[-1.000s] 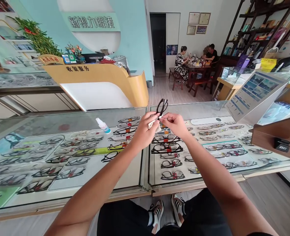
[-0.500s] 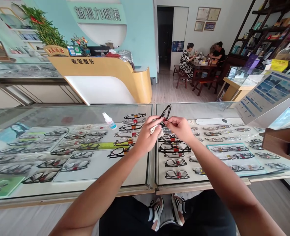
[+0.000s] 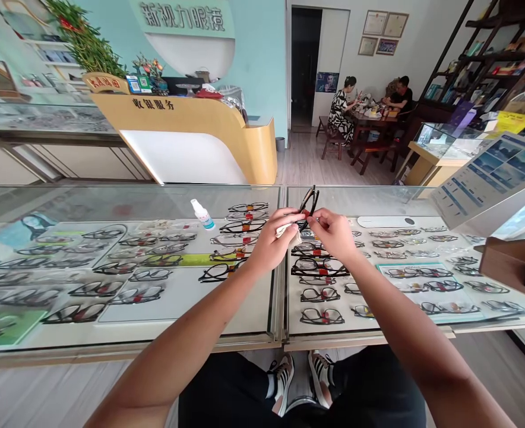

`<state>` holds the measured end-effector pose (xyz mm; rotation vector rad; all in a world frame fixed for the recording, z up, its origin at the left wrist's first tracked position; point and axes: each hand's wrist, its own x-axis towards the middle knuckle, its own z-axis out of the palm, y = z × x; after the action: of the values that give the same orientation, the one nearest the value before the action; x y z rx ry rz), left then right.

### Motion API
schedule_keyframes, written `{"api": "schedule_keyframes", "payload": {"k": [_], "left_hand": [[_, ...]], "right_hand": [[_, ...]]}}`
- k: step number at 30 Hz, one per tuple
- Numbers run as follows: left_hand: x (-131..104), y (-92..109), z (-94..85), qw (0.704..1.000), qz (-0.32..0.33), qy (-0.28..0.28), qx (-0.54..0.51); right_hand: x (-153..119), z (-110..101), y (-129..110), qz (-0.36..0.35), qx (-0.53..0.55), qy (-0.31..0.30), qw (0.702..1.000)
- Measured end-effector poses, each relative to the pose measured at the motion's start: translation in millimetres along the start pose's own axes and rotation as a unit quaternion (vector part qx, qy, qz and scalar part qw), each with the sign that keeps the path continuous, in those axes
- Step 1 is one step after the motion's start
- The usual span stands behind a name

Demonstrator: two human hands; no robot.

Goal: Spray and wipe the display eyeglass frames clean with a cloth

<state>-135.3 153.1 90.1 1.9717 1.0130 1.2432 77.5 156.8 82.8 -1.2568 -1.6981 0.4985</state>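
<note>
Dark-framed glasses are held up over the glass display case, near its middle seam. My left hand is closed round a pale cloth and the left side of the glasses. On the other side, the fingers of my right hand pinch the frame. Part of the glasses is hidden behind the fingers. A white spray bottle with blue at its base stands on the glass to the left of my hands. Rows of glasses lie inside the case under the glass.
A slanted display board and a brown box stand at the right. Beyond the case is a yellow and white counter. Two people sit at a wooden table at the back.
The held glasses have turned a little between my fingers, and a red patch on them now shows. The whole view has shifted slightly.
</note>
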Motion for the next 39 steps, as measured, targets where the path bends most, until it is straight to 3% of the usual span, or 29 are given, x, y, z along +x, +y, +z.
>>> {"api": "schedule_keyframes", "payload": {"k": [9,16,22,27,39], "left_hand": [[5.6,-7.6,0.2,0.994,-0.073,0.071,-0.039],[8.8,-15.5,0.6,0.995,-0.055,0.074,-0.029],[13.6,-24.6,2.7,0.985,-0.089,0.104,-0.105],[13.5,-21.9,3.3,0.976,-0.136,0.090,-0.143],[12.4,-18.9,1.7,0.983,-0.134,0.070,-0.105]], "right_hand": [[-0.8,-5.2,-3.6,0.001,-0.003,-0.007,1.000],[-2.1,-4.8,-5.1,-0.023,0.007,-0.021,0.999],[-3.9,-4.3,-5.1,-0.032,0.021,-0.035,0.999],[-4.2,-4.8,-6.1,-0.032,0.015,-0.031,0.999],[-6.0,-3.5,-5.4,-0.041,-0.036,-0.013,0.998]]}}
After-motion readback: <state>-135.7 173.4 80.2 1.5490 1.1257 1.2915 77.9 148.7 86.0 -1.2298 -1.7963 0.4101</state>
